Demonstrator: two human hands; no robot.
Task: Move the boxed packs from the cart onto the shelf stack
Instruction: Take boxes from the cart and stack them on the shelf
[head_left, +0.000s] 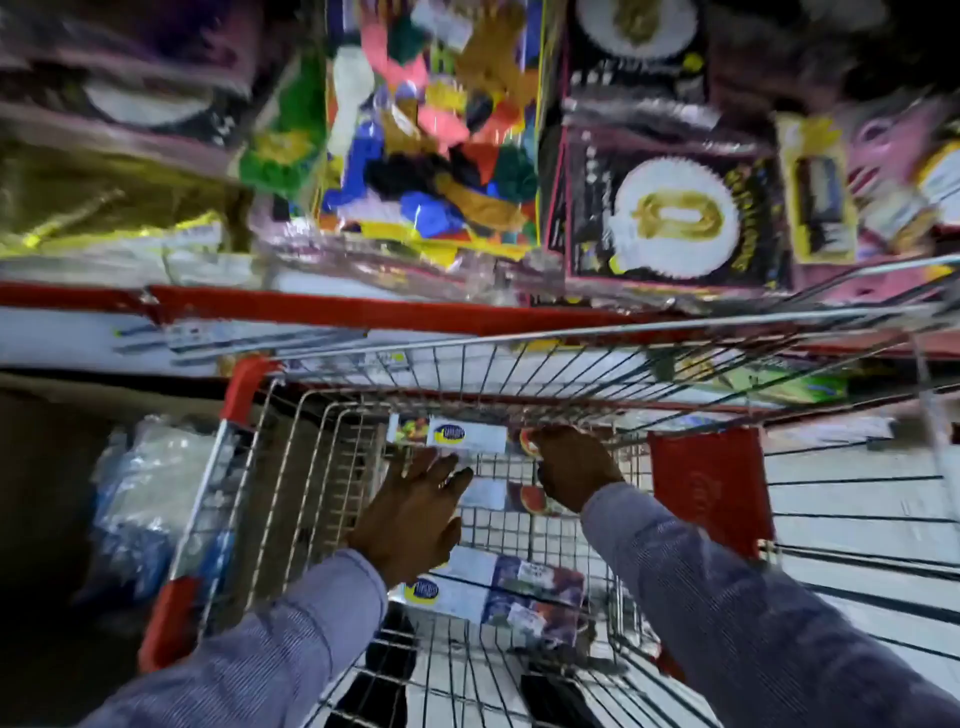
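At the far end of the cart's basket, the white boxed pack (466, 435) with its round blue-and-yellow logo stands on edge against the wire, between your two hands. Your right hand (574, 467) curls over its right end, fingers closed on the corner where a watermelon print shows, so that side looks gripped. Your left hand (415, 512) lies flat and spread below the pack's left end, palm down, fingers open; you seem to be bracing or about to scoop, though whether it bears any weight I cannot tell. A two-handed hold suits a wide, flat pack that would otherwise twist. Nearer to you, more boxed packs (498, 592) lie flat on the cart (249, 395) floor, waiting. Beyond the cart's far rim runs the red-edged shelf (322, 306), crowded with bagged party goods (431, 135); where the stack stands there I cannot tell through the blur.
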